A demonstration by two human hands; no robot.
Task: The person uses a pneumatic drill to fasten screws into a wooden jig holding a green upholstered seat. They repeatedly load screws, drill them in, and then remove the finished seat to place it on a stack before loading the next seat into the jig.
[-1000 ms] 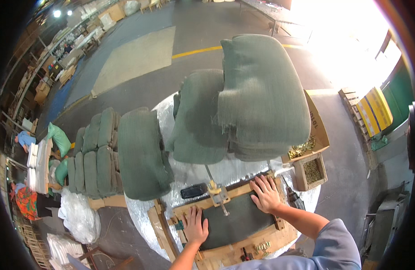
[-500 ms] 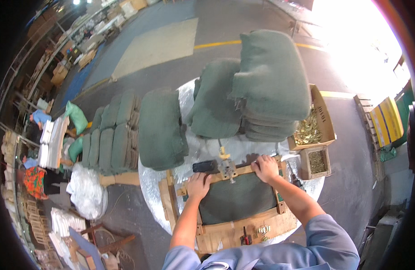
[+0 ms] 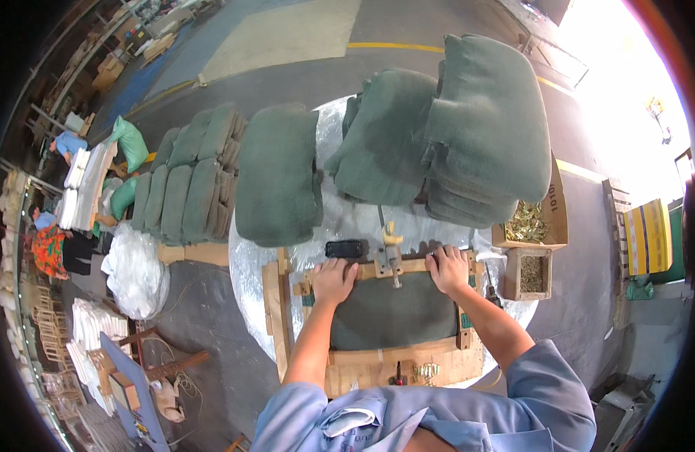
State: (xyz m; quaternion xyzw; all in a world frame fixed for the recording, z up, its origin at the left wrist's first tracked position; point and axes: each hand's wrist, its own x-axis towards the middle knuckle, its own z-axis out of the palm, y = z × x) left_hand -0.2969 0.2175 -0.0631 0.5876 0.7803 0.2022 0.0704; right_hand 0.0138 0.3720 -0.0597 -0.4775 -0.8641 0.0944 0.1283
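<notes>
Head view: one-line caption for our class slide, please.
Left hand and right hand on a wooden frame around a dark green pad.

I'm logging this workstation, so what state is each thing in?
Left hand: on the frame's far rail
Right hand: same rail, farther right
Wooden frame: lying around a green pad
Green pad: lying flat
Cardboard box: open, holding brass-coloured pieces
Small container: open, holding tiny pieces
Metal clamp: cannot tell if locked
</notes>
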